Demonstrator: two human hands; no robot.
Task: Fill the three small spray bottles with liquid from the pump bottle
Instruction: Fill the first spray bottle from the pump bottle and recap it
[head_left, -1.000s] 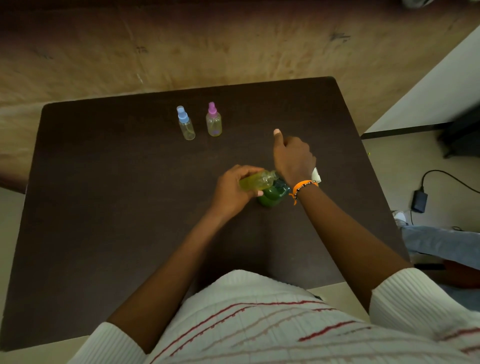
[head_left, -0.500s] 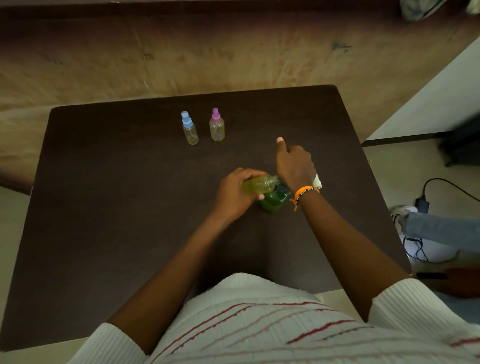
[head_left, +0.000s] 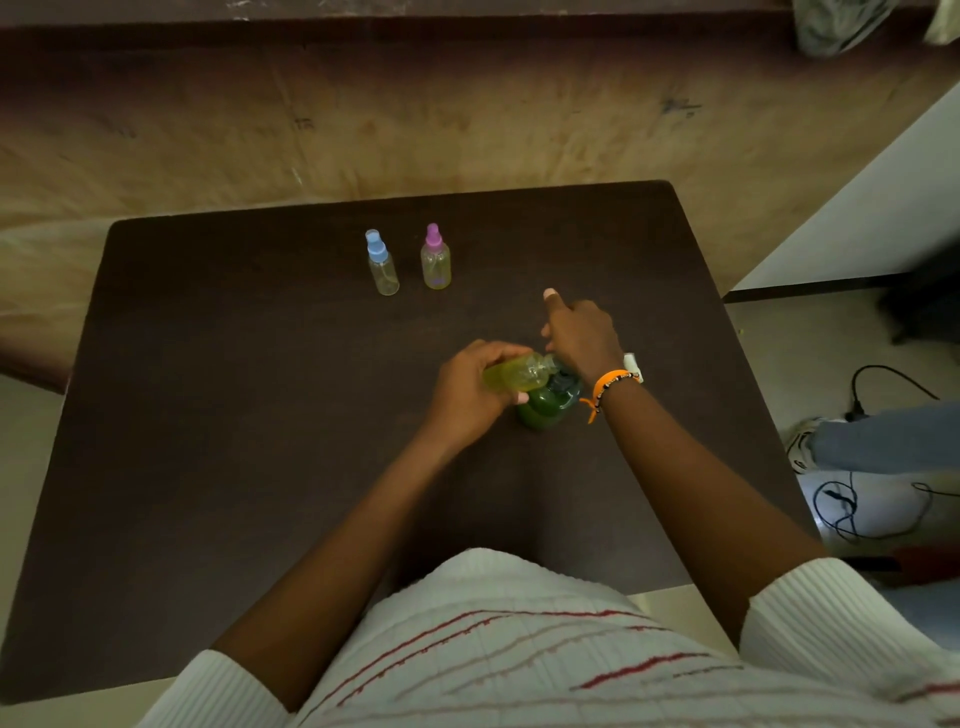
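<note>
At the middle of the dark table (head_left: 208, 467) my left hand (head_left: 465, 387) grips a small uncapped spray bottle (head_left: 514, 373) holding yellow-green liquid, tilted so its mouth points right, under my right hand. My right hand (head_left: 582, 335) is curled over the pump head of the green pump bottle (head_left: 545, 408), thumb sticking up; the pump head itself is hidden. Two other small spray bottles stand upright at the back, one with a blue cap (head_left: 382, 262) and one with a pink cap (head_left: 435, 257).
A small white object (head_left: 632, 364), perhaps the loose spray cap, lies just right of my right wrist. Off the table's right edge are cables (head_left: 852, 509), a shoe and another person's leg (head_left: 883, 441) on the floor.
Both hands stay on the small bottle and the pump. The camera has tipped, so everything sits lower in view.
</note>
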